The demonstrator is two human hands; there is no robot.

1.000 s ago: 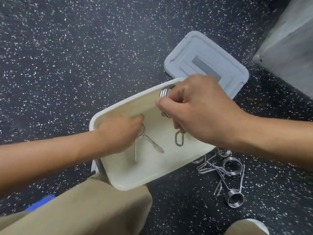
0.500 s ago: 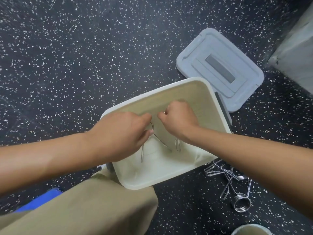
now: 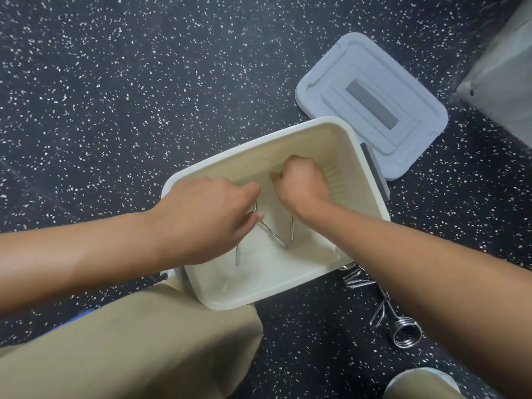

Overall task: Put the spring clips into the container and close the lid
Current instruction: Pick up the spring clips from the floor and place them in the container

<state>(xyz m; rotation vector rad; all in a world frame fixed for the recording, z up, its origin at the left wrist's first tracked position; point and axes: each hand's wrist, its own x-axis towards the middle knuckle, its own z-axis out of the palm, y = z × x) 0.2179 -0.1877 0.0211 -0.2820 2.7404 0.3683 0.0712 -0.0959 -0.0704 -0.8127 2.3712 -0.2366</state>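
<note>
Inside the tub [image 3: 352,156], both hands crowd the middle: left hand [image 3: 207,217] and right hand [image 3: 302,180] each curl fingers on a clip [image 3: 273,236]. Lid [image 3: 371,102] lies beyond the rim; spare clips [image 3: 403,329] lie on the floor [image 3: 115,96] rightward.

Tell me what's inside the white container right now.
Both hands, left hand and right hand, are inside the white container, each on a metal spring clip: one under the left, another under the right. Their coils are covered by the hands.
</note>
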